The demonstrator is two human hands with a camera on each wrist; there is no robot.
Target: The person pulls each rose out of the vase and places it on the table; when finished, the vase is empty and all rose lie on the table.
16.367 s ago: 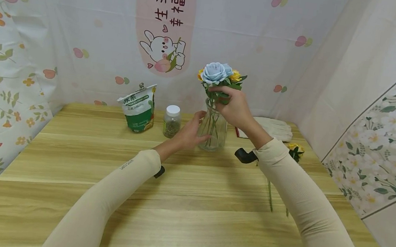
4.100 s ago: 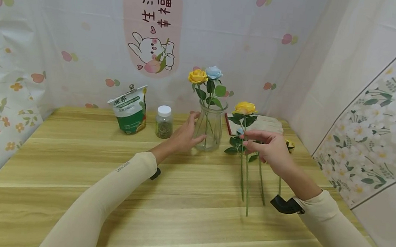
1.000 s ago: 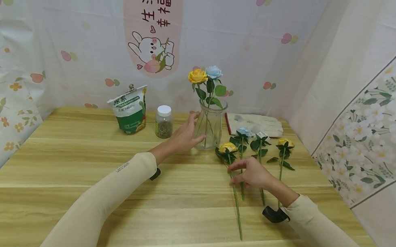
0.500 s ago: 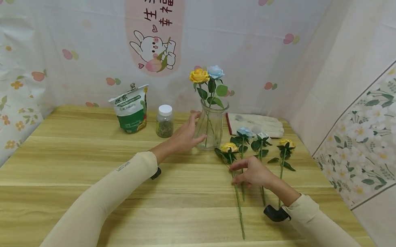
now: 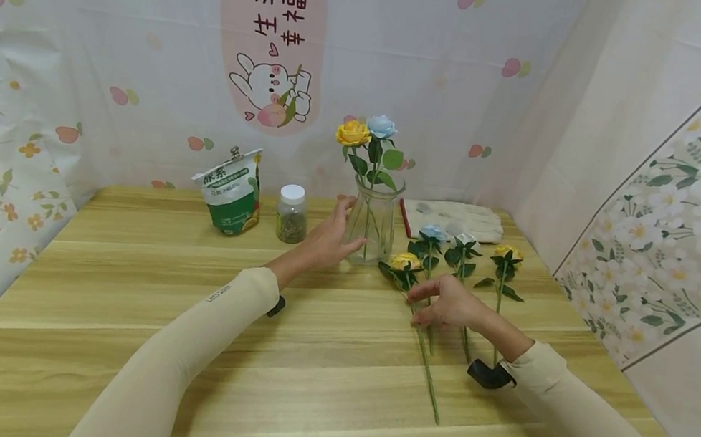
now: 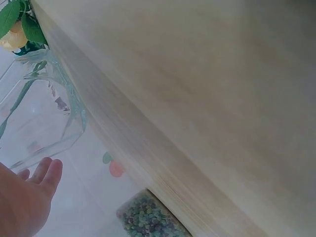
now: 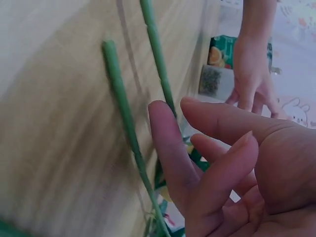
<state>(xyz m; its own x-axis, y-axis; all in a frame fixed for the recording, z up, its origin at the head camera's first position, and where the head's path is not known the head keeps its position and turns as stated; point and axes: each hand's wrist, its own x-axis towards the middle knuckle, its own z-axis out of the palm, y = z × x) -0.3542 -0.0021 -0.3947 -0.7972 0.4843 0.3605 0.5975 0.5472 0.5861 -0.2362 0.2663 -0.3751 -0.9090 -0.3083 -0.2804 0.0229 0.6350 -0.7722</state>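
Note:
My left hand [image 5: 325, 239] is at the left side of a clear glass vase [image 5: 382, 226], thumb in front and fingers spread along the glass. A yellow rose [image 5: 353, 134] and a light blue rose [image 5: 382, 128] stand in the vase. My right hand [image 5: 450, 303] pinches the stem of another yellow rose [image 5: 405, 261], which lies low over the table with its bloom near the vase base. In the right wrist view, that green stem [image 7: 159, 59] passes between thumb and index finger. Beside it lie a blue rose [image 5: 432, 232], a whitish rose [image 5: 465, 239] and a yellow rose [image 5: 507, 251].
At the back left stand a green-and-white pouch [image 5: 231, 194] with a clip and a white-capped jar [image 5: 292, 215]. Folded white gloves [image 5: 454, 220] with a red edge lie behind the loose roses. Printed curtains surround the wooden table [image 5: 304, 401].
Earlier, my right hand held a bunch at the vase mouth; now fewer flowers stand there and more lie right. Since 4 seconds ago, it has lowered the yellow rose. The left hand has stayed.

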